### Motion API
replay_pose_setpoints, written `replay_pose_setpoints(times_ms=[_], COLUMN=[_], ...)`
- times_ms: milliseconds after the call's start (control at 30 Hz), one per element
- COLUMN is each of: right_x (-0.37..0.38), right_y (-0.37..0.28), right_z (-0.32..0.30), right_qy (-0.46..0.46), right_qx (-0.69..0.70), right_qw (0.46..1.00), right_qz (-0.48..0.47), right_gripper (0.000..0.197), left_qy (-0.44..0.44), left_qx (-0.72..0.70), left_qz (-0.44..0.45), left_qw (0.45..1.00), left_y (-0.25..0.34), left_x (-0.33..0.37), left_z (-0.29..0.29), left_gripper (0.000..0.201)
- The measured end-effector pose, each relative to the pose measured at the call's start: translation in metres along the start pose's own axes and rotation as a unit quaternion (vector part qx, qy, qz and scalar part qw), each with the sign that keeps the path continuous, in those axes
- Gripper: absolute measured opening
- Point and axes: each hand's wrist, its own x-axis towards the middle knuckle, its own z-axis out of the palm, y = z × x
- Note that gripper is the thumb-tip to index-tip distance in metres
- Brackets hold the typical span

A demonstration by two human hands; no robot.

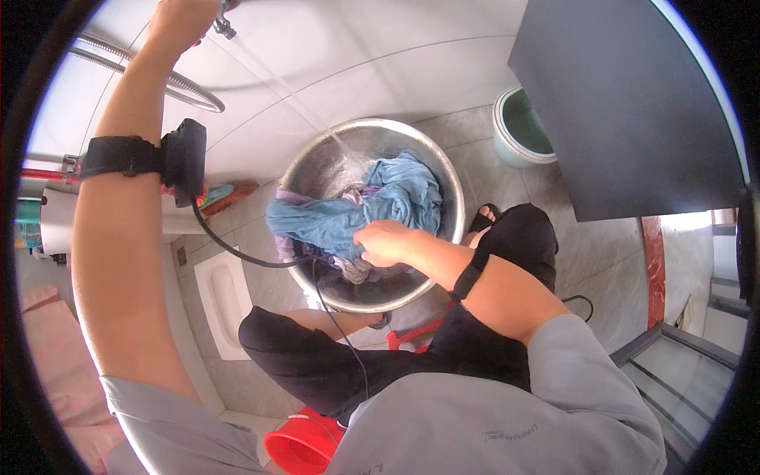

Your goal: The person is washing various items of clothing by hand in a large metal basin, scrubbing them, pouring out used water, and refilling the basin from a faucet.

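Observation:
A large round metal basin stands on the floor in front of me. In it lies a bunched blue cloth, with purple and greyish wet fabric partly beneath. My right hand is closed on the blue cloth near the basin's middle. At the upper left, my left hand is raised to a metal tap on the wall, its fingers curled round it and partly cut off by the picture's edge. A thin stream of water runs from the tap into the basin's far side and splashes there.
A pale green bucket stands right of the basin, beside a dark panel. A white squat toilet is set into the floor at left. A red bucket is close to my body. A black cable hangs from my left forearm across the basin.

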Motion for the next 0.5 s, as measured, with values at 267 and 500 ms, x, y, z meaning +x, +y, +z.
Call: replay_pose_setpoints(times_ms=[267,500], right_x=[0.000,-0.002], right_y=[-0.001,-0.002], right_z=[-0.001,-0.005], right_qy=[-0.003,-0.008], right_qx=[0.000,0.000], right_qw=[1.000,1.000], right_qz=[0.004,0.000], right_gripper=[0.031,0.031], left_qy=[0.024,0.004], left_qx=[0.045,0.051], left_qz=[0.022,0.019], left_qw=[0.998,0.998], left_y=[-0.005,-0.002], left_x=[0.007,0.013], left_z=[0.003,0.001], left_gripper=[0.050,0.047])
